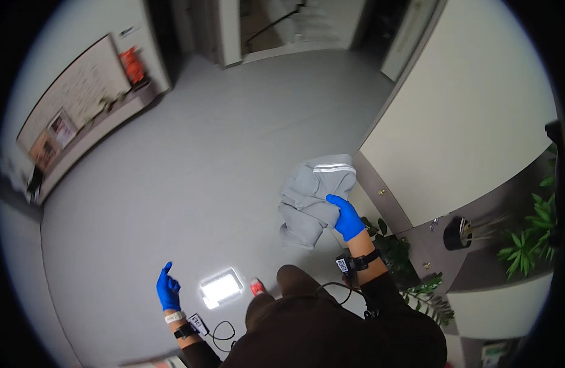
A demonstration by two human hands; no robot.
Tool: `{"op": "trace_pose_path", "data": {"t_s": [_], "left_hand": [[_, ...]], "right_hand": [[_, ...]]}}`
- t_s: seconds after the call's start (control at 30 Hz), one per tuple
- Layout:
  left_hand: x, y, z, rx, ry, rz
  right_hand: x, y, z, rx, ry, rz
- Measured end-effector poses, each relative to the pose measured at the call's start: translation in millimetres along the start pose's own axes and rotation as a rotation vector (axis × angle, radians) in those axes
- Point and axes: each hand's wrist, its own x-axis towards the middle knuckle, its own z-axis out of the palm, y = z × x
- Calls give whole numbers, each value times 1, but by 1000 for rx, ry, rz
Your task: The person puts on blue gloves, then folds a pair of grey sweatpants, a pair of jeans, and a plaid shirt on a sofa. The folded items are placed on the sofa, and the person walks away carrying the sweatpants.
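Observation:
My right hand point(348, 220), in a blue glove, grips a crumpled light grey garment point(310, 198) with white stripes along one band. The cloth hangs over the grey floor, beside the cream cabinet. At the lower left my left hand point(168, 287), also gloved in blue, is held out over the floor with its fingers partly curled and nothing seen in it. Both wrists carry strapped devices with cables. What lies under the folds of the garment is hidden.
A cream cabinet point(457, 115) with a small brass knob point(381, 192) rises at the right. Potted plants point(521, 253) and a dark vase point(457, 233) stand there. A low wall shelf point(98, 131) with frames and a red figurine point(133, 66) runs along the left. Stairs point(310, 27) lie beyond.

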Motion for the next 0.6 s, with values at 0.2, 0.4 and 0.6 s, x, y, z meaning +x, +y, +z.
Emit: {"op": "trace_pose_path", "data": {"t_s": [0.2, 0.4, 0.6], "left_hand": [[283, 48, 347, 325, -499, 94], [395, 45, 534, 409, -683, -140], [572, 30, 686, -126, -665, -411]], "right_hand": [[190, -130, -5, 61, 107, -121], [328, -238, 39, -59, 128, -44], [497, -378, 49, -110, 67, -85]]}}
